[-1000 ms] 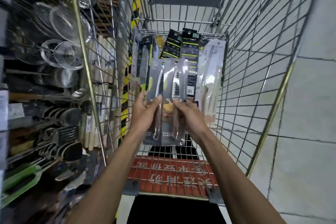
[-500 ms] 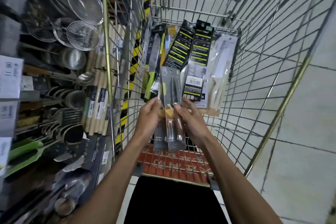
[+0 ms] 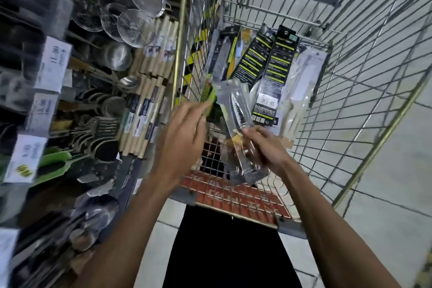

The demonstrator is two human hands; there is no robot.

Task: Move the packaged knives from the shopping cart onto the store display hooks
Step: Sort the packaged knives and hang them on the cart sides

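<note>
**A:** What does the right hand have hold of?

**B:** The right hand [image 3: 264,147] has its fingers and thumb curled round the lower half of the clear knife packs [image 3: 236,110]. They are held above the shopping cart [image 3: 350,82], tilted, with their tops leaning up and to the left. A serrated blade shows through the plastic.

**A:** And the left?

**B:** The left hand [image 3: 184,133] is blurred, with its fingers nearly straight and nothing in its grasp. Its fingertips lie just beside the packs' left edge. I cannot tell if they touch.

**A:** What else is in the cart?

**B:** More knives stand propped against the far wall. There are two black-and-yellow knife packs [image 3: 278,70], a green-handled knife pack [image 3: 222,54] to their left and a white knife pack [image 3: 304,77] to their right. A red panel [image 3: 233,196] lies at the near end.

**A:** And outside it?

**B:** To the left hang mesh strainers [image 3: 138,25]. Below them are rolling pins [image 3: 149,100] and white price labels [image 3: 53,63].
</note>
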